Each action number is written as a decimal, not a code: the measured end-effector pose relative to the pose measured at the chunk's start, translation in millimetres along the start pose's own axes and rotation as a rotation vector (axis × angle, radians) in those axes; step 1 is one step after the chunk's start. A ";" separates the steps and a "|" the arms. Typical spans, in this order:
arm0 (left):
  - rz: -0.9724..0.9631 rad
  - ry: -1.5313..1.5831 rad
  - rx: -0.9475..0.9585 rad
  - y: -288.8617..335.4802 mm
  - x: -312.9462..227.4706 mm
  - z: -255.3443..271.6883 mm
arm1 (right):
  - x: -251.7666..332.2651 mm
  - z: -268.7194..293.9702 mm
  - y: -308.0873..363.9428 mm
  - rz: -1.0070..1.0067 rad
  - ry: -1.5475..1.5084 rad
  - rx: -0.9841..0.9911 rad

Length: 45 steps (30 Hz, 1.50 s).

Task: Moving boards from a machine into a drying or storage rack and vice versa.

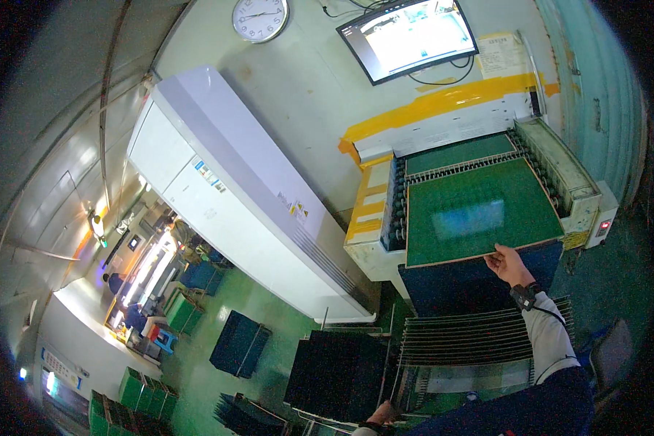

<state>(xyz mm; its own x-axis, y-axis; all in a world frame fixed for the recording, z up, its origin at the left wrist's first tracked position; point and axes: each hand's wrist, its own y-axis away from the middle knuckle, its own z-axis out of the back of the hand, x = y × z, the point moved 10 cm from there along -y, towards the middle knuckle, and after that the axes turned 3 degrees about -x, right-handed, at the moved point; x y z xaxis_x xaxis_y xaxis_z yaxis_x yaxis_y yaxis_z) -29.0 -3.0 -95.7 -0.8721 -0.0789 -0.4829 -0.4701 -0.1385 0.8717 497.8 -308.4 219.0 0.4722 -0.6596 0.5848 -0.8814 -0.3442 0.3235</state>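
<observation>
My right hand point(510, 266), with a dark band and cable at the wrist, pinches the near edge of a flat green panel point(479, 211). That panel lies on a roller conveyor point(400, 207) and overhangs its front end slightly. A second green panel point(458, 154) lies farther in, beyond a row of rollers. Low in the picture, my left hand point(385, 413) is closed beside a rack of upright dark panels point(336, 374); what its fingers hold, if anything, is hidden. Beneath my right forearm stands a wire rack point(479, 341) with thin parallel bars.
A tall white cabinet-like unit point(247, 196) stands left of the conveyor. A monitor point(410, 36) and a clock point(260, 18) hang on the wall. Dark panel stacks point(240, 343) and green crates point(145, 392) sit on the floor. People point(134, 316) work far left. A chair point(618, 356) stands right.
</observation>
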 end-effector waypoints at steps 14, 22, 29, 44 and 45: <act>-0.520 -0.330 0.127 4.4 -15.9 -5.0 | -25.6 -36.8 117.7 0.056 0.702 0.110; -0.454 -0.154 -0.203 -28.2 24.4 39.9 | -83.5 -61.9 231.5 0.304 1.340 0.366; -0.318 -0.586 -0.259 9.9 -25.7 8.0 | -92.7 -39.0 287.6 0.507 1.655 0.361; -0.372 -0.562 -0.173 29.7 -47.6 -6.9 | -114.0 -46.6 319.5 0.754 1.990 0.245; -0.366 -0.567 -0.158 36.3 -55.9 -11.7 | -113.0 -41.4 322.6 0.757 1.993 0.219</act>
<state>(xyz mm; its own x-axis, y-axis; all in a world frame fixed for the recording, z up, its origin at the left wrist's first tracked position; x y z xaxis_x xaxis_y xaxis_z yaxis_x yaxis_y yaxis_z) 4.3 -15.2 -38.0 -0.6176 0.5222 -0.5881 -0.7598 -0.2033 0.6175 160.6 -317.2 288.1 -0.6303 0.6792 0.3760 -0.7758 -0.5691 -0.2726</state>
